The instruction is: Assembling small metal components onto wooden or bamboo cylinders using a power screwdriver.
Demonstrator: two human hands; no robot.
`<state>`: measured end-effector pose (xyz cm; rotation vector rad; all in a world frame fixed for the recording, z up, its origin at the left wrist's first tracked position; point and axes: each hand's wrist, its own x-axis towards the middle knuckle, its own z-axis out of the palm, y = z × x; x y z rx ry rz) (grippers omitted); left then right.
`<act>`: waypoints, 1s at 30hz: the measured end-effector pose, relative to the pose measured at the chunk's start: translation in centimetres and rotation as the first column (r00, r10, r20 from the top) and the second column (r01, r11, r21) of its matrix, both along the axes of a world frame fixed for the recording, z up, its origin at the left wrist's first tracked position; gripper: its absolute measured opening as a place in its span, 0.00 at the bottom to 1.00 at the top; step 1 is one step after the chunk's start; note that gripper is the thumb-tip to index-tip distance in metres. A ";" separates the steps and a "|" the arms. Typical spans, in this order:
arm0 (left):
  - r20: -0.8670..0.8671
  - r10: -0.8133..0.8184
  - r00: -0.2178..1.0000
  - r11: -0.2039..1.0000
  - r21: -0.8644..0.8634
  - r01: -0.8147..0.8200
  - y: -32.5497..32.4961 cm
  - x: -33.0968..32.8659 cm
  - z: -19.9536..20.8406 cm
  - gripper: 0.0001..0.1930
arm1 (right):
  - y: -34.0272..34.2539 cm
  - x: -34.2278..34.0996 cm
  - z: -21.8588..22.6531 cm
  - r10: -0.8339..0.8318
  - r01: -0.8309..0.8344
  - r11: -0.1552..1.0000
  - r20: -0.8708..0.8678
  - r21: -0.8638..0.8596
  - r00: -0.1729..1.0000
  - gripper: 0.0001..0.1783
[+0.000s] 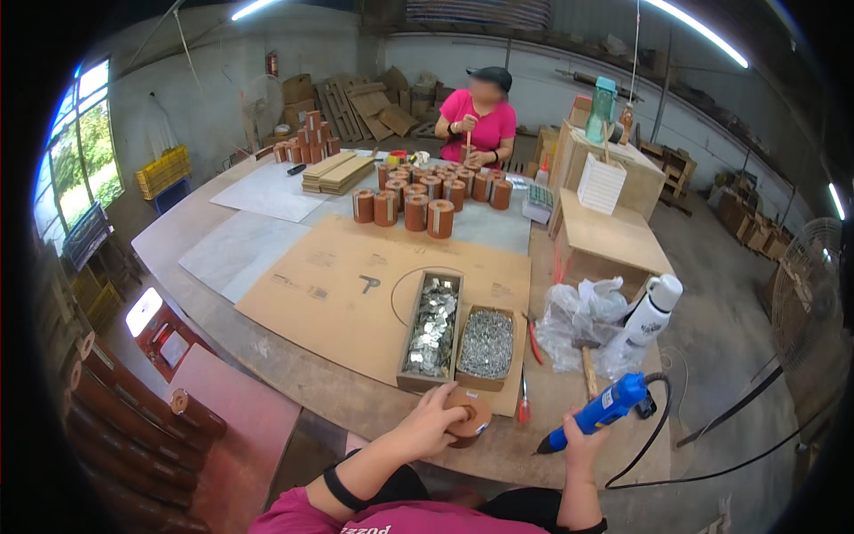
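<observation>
My left hand grips a reddish-brown cylinder with a hole in its top, at the table's near edge. A small pale mark shows on its side. My right hand is wrapped round a blue electric screwdriver, whose dark tip points down and left toward the tabletop. The tool and the cylinder are apart. Just beyond the cylinder stand a long wooden box of shiny metal pieces and a smaller cardboard box full of small grey metal parts, perhaps screws.
Several finished-looking cylinders stand across the table near a co-worker in pink. To the right are a hammer, red-handled pliers, plastic bags and a white bottle. A black cord trails from the screwdriver.
</observation>
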<state>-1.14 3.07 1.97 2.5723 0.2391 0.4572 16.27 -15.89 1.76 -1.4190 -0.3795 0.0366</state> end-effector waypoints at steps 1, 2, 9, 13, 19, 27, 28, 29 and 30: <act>0.011 0.006 1.000 1.000 0.012 -0.006 -0.4 -0.2 0.1 0.20 | -0.2 -0.2 0.1 0.006 -0.006 1.000 0.011 0.012 1.000 0.29; -0.014 0.030 0.999 0.992 -0.121 -0.031 -1.1 -0.5 0.5 0.21 | -0.3 -0.4 0.0 0.011 -0.011 1.000 0.003 0.008 1.000 0.28; 0.175 0.165 0.971 0.973 -0.189 -0.131 -2.7 1.2 -1.7 0.22 | 0.5 -1.0 0.6 0.021 -0.018 0.999 0.067 -0.049 0.998 0.29; 0.096 -0.030 0.995 0.978 -0.202 0.049 -1.2 2.0 -0.7 0.23 | 0.7 0.3 -0.7 -0.050 0.061 0.994 0.127 -0.088 0.991 0.29; 0.053 -0.080 0.995 0.976 -0.198 0.089 0.4 2.2 -0.5 0.23 | 1.3 0.0 0.1 -0.007 0.008 1.000 0.033 -0.028 0.999 0.31; 0.114 0.161 0.980 0.833 -0.549 -0.073 6.9 4.0 2.4 0.24 | 0.3 -0.4 -0.1 0.041 -0.043 0.999 0.143 0.011 0.989 0.30; 0.126 0.235 0.964 0.843 -0.520 -0.138 9.1 4.9 1.8 0.22 | 0.2 -0.4 -0.1 0.040 -0.035 0.999 0.164 -0.033 0.986 0.31; 0.097 0.263 0.960 0.906 -0.367 -0.212 11.1 5.4 1.5 0.18 | 0.2 -0.5 -0.1 0.033 -0.029 0.999 0.162 -0.025 0.986 0.31; 0.076 0.289 0.954 0.941 -0.203 -0.269 12.6 5.9 1.1 0.15 | 0.1 -0.7 0.0 0.044 -0.038 0.998 0.153 -0.045 0.987 0.31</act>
